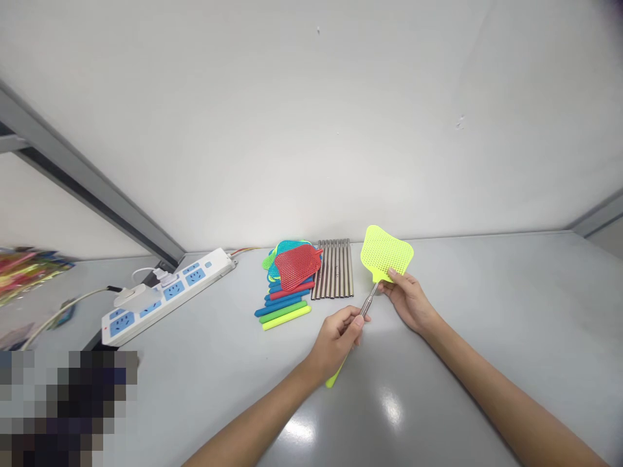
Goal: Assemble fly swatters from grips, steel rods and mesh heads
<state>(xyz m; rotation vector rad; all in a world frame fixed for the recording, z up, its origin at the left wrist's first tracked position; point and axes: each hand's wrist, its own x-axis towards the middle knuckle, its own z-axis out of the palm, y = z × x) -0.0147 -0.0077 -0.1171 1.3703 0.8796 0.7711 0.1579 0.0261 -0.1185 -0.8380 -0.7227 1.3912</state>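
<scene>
A yellow-green fly swatter (386, 251) with a perforated square head and a metal telescopic shaft is held between both hands. My left hand (344, 331) is closed around the shaft, and the yellow end of its handle sticks out below the fist. With thumb and fingers my right hand (405, 295) pinches the lower edge of the swatter head, close to where it meets the shaft. Left of the hands lies a row of metal rods (333, 269). Beside them are a red swatter head (296, 266) on a stack of others and several coloured handles (285, 316).
A white power strip (168, 295) with plugs and cables lies at the left of the grey table (462, 402). Packaged colourful items (29, 272) are at the far left, beyond a metal frame post. A white wall (335, 130) stands behind.
</scene>
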